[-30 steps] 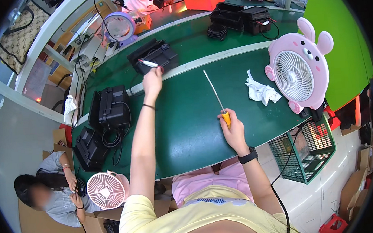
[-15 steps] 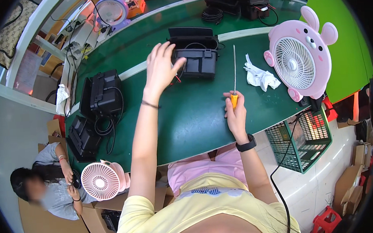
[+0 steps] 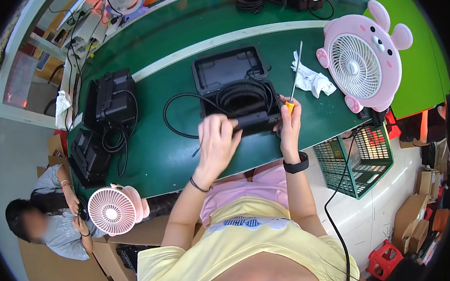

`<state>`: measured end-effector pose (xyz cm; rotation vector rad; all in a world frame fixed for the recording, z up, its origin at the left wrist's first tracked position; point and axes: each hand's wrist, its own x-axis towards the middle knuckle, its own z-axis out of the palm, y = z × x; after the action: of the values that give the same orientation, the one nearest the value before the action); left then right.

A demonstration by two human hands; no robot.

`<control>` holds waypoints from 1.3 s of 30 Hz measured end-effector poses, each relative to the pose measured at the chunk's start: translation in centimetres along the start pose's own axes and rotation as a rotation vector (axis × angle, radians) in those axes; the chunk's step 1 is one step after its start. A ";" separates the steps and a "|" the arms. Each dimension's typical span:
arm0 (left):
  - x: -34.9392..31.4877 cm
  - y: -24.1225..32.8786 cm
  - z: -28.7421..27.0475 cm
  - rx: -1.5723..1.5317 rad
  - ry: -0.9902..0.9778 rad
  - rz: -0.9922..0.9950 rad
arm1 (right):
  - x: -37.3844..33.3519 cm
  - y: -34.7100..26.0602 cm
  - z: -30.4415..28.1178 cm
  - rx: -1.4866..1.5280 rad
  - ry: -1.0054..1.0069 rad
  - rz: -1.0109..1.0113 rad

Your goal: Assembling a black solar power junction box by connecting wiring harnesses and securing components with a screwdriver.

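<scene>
In front of me a black hard case (image 3: 257, 122) lies with its lid (image 3: 228, 68) swung back, away from me. Inside is a coil of black corrugated hose (image 3: 240, 96). A loop of black cable (image 3: 166, 116) comes out over the case's left side and passes behind my left hand. My left hand (image 3: 217, 141) has its fingers curled at the case's front left corner, fingertips on the front wall. My right hand (image 3: 289, 129) grips a screwdriver (image 3: 290, 105) by its yellow handle, shaft pointing up and away, while touching the case's front right corner.
A crumpled white tissue (image 3: 314, 81) and a pink animal-shaped fan (image 3: 357, 65) are to the right. More black cases (image 3: 114, 103) with cables stand left. A small pink fan (image 3: 113, 210) and a seated person (image 3: 59, 217) are lower left. A green crate (image 3: 358, 163) sits below the table edge.
The case has come nearer to me, and its inside with the coiled hose now shows. My left hand has moved down to its front corner; my right hand, still holding the screwdriver, now touches it.
</scene>
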<state>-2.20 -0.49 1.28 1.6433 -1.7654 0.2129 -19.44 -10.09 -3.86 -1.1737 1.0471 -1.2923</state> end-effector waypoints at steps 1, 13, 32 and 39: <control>-1.2 0.4 -0.1 0.017 0.029 0.016 | -0.3 -0.3 0.0 -0.002 -0.005 0.008; 0.8 4.1 -7.3 -0.217 -0.114 -0.132 | -2.2 -0.8 -1.5 0.110 -0.121 0.078; -1.1 -2.4 -5.8 0.521 0.547 -0.056 | -3.3 0.0 -2.1 0.118 -0.131 0.025; -5.2 -4.0 -6.1 0.314 -0.067 0.065 | -3.0 0.3 -2.6 0.114 -0.158 0.002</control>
<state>3.48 6.43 1.39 1.8290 -1.9124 0.4911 -22.07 -7.20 -4.75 -1.1677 0.8487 -1.2203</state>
